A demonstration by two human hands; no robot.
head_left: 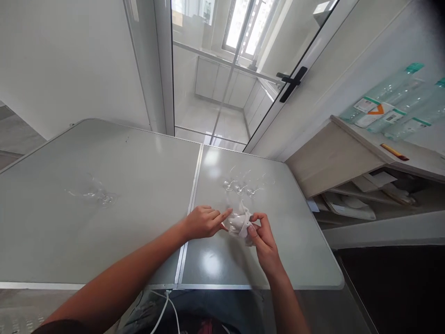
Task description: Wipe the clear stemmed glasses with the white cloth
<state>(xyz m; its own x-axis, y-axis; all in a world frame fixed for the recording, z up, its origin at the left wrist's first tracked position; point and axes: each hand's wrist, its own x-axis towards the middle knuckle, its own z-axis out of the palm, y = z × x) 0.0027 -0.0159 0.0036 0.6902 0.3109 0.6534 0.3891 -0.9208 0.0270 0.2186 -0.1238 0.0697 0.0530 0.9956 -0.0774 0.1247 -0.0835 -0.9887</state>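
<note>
My left hand [203,221] and my right hand [261,234] meet over the right half of a grey folding table [104,222]. Between them is a crumpled white cloth [239,221], apparently stuffed into a clear glass that I can barely make out. The left hand's fingers pinch the cloth from the left side. The right hand's fingers curl around the cloth and glass from the right. Just beyond them, several clear wine glasses [247,183] stand on the table. More clear glassware [95,192] sits on the left half.
A glass sliding door [222,69] stands behind the table, with a kitchen beyond it. To the right is a wooden shelf unit [333,157] with papers, and plastic bottles [392,102] lie on top. White cables [165,311] hang below the table's near edge.
</note>
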